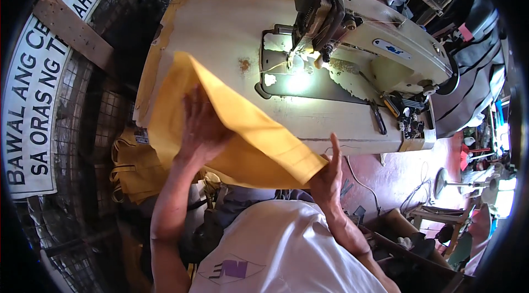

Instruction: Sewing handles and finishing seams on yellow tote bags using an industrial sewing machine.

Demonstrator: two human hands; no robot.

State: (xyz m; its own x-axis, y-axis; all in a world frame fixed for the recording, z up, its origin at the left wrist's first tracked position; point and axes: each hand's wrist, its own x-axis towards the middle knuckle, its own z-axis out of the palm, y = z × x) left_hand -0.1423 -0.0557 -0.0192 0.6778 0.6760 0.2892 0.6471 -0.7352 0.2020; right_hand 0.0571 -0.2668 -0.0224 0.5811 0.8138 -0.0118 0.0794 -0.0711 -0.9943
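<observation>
A large piece of yellow sheet material (264, 155) spans both my hands at the front of the sewing table (220, 17), its upper edge folded into a long flap. My left hand (204, 130) rests against it with fingers spread, partly shaded by the flap. My right hand (328, 180) grips the right corner, index finger sticking up. Above and to the right stands an industrial sewing machine (358, 36), its lamp lighting the needle plate. A dark thread snip (378, 118) lies on the table to the right, beside a bobbin winder (410, 116).
More yellow pieces with straps (132, 174) are piled below the table's left end. A wire-mesh wall (110, 122) with signboards (27, 116) runs along the left. At right, a cable (363, 185) trails on the pink floor (397, 171), near a standing fan (441, 183) and draped grey material (463, 100).
</observation>
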